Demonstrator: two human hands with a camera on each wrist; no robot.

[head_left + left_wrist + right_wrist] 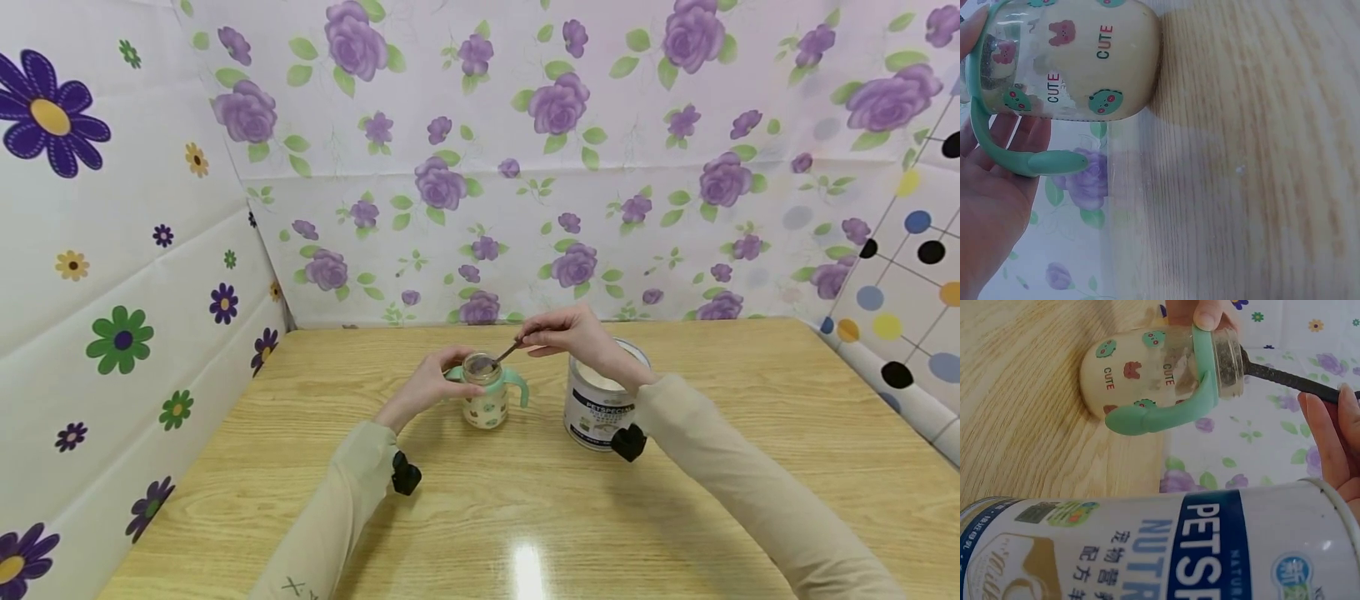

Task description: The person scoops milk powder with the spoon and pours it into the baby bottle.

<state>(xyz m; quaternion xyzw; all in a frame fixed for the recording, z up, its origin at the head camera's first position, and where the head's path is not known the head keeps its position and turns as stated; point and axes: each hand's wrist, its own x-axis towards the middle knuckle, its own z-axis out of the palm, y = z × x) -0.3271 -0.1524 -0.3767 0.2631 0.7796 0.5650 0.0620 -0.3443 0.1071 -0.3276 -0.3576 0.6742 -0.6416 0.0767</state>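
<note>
A clear baby bottle (486,412) with a mint-green two-handled collar and "CUTE" prints stands upright and uncapped on the table. Cream-coloured contents fill much of it in the left wrist view. My left hand (431,385) grips it around the collar and neck, the thumb lying on the green ring (1204,353) in the right wrist view. Above and to the right, my right hand (576,335) pinches the handle of a dark spoon (1285,377). The spoon slants down to the bottle's mouth; its bowl is partly hidden there.
A large white "PETSPECIAL" milk powder tin (588,414) stands lidless, just right of the bottle and below my right forearm, with pale powder visible inside. The wooden table (465,517) meets a flowered cloth backdrop (517,217) behind and patterned cloth at both sides.
</note>
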